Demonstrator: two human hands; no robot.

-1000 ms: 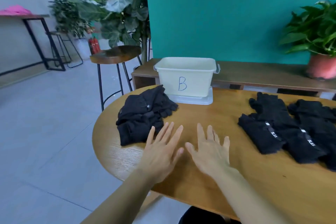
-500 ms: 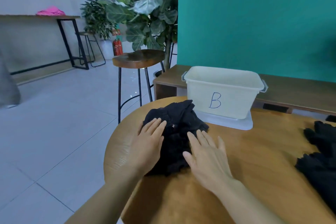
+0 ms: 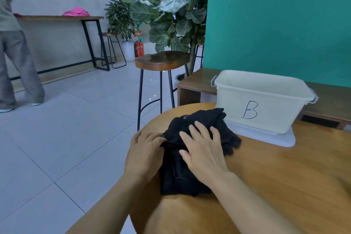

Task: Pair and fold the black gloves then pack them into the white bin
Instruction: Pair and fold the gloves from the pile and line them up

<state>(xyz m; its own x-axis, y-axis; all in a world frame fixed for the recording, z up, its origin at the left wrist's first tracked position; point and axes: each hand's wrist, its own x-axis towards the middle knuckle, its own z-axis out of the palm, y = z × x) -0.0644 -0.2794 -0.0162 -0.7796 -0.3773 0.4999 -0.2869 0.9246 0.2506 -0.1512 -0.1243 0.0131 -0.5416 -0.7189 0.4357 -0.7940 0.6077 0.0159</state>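
As my flat right hand (image 3: 203,151) presses the black gloves (image 3: 178,175) mid-frame, left hand (image 3: 145,151) grip unclear, pairing starts; next, pick two.

Matt black knit gloves (image 3: 191,157) lie on grained wooden table (image 3: 284,176) beside smooth white plastic bin (image 3: 266,104).

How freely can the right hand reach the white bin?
Probably yes: the right hand rests on the black gloves, and the white bin stands open just beyond them, nothing between.
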